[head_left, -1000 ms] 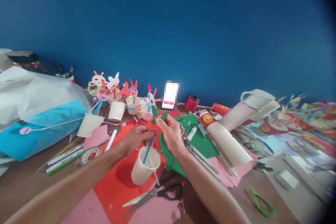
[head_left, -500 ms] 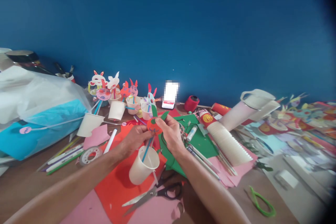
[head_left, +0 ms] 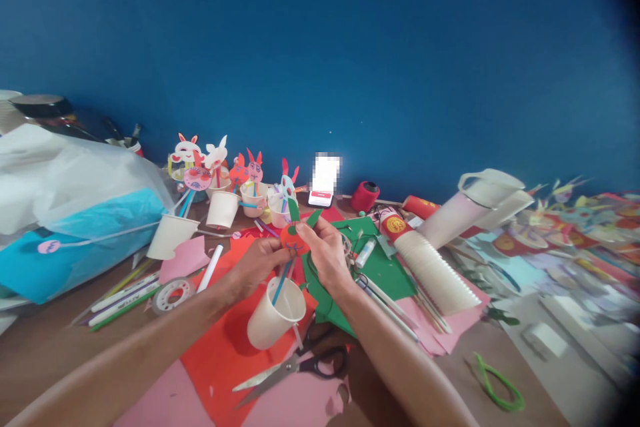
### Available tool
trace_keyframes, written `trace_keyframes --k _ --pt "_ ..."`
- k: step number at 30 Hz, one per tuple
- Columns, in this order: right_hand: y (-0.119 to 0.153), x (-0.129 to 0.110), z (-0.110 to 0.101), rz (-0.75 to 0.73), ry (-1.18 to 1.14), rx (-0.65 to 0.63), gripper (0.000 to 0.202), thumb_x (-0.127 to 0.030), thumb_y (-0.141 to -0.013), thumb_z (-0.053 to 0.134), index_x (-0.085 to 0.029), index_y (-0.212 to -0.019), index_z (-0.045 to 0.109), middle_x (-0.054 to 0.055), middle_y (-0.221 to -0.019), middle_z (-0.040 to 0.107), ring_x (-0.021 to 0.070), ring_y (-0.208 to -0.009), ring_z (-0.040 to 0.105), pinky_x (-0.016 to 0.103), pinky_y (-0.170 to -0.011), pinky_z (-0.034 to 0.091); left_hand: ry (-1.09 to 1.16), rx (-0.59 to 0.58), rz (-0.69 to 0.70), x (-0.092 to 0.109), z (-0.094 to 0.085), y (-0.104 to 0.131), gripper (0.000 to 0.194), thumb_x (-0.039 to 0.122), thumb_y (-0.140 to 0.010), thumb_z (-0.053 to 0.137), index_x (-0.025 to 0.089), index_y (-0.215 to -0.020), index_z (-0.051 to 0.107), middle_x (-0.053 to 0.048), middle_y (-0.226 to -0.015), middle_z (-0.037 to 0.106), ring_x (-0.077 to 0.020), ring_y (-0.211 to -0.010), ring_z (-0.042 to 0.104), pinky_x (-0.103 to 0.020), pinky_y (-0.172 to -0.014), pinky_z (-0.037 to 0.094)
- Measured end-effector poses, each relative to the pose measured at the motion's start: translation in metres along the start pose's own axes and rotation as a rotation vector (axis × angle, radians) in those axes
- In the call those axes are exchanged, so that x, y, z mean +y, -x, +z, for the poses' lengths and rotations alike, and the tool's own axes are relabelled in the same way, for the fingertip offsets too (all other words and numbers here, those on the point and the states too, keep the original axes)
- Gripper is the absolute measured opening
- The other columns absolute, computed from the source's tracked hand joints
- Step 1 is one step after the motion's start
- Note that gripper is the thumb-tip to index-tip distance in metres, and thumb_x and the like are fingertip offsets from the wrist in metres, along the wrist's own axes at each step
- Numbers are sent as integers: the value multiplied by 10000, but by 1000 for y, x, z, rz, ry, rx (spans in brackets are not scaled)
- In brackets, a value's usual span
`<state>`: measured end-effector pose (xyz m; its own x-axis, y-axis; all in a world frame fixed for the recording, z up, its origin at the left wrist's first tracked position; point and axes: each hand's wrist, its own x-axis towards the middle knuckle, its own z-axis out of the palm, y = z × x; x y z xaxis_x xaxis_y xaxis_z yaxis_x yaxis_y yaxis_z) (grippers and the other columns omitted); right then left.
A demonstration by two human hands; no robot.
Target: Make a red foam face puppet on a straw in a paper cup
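Between my two hands is an orange paper face (head_left: 291, 238) with green paper ears (head_left: 294, 209) and a drawn mouth. My left hand (head_left: 260, 259) pinches its left edge. With thumb and fingers, my right hand (head_left: 323, 250) grips its right side, near the base of one ear. Below the face, a blue straw (head_left: 280, 285) runs down into a white paper cup (head_left: 273, 320), which is tilted over the red paper (head_left: 215, 347). Scissors (head_left: 290, 368) lie partly spread just in front of the cup.
Finished-looking cups with paper animal faces (head_left: 255, 170) line the back left. A tape roll (head_left: 173, 295) and markers (head_left: 123, 300) lie at left. Green paper (head_left: 395, 277), a stack of paper cups (head_left: 435, 267), a pitcher (head_left: 465, 207) and a green pipe cleaner (head_left: 500, 387) are at right.
The cup has shifted very slightly up and to the right. Both hands stay on the orange face, almost unmoved.
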<state>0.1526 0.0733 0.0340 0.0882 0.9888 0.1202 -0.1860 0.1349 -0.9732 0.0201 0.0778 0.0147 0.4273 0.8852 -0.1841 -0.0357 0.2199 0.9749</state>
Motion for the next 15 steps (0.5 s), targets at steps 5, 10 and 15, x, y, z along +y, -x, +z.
trace_keyframes --k 5,10,15 --pt "0 0 0 2 15 0 167 -324 -724 571 -168 -780 584 -5 -677 569 117 -612 500 243 -604 434 -24 0 -18 -1 -2 -1 250 355 -680 618 133 -577 565 0 -543 571 -95 -461 466 -221 -475 361" --pt "1 2 0 -19 26 -9 170 -329 -730 569 -169 -783 593 -9 -667 565 118 -610 502 239 -600 426 4 -9 -8 0 -1 -2 208 318 -680 618 138 -589 570 14 -525 550 -102 -473 486 -229 -500 381" --pt "1 4 -1 -23 16 -6 162 -324 -732 573 -169 -775 591 -14 -658 560 114 -596 494 243 -604 422 23 -4 11 2 0 -1 156 269 -679 625 136 -630 560 24 -528 543 -103 -477 493 -233 -499 377"
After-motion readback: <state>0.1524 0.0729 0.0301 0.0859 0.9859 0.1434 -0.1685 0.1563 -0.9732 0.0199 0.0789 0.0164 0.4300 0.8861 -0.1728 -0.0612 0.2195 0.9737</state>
